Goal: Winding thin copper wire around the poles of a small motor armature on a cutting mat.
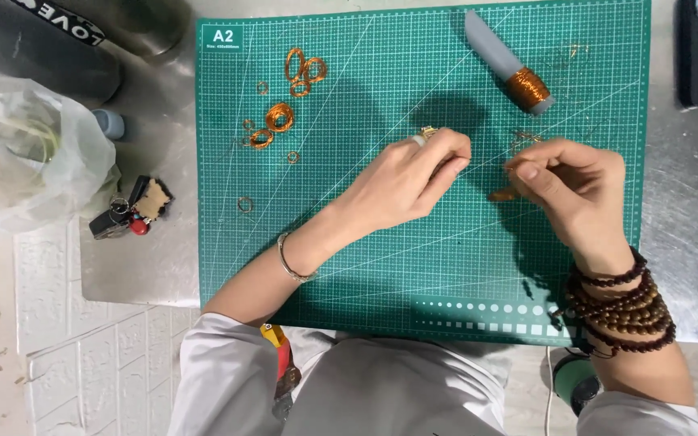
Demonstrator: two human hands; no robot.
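Bright, even light falls from above, slightly from the near side. The left hand (pixel 410 179) and right hand (pixel 571 187) cast soft dark shadows on the green cutting mat (pixel 365 258). The steel table (pixel 688 202) shows a dull sheen, without harsh glare. Focus is sharp centrally; the edges bend slightly

A single head-worn camera looks almost straight down from above the person's lap onto the bench (pixel 688 242). It sits close, with the green cutting mat (pixel 365 266) filling most of the frame and both forearms entering from the bottom edge. No second view is supplied.
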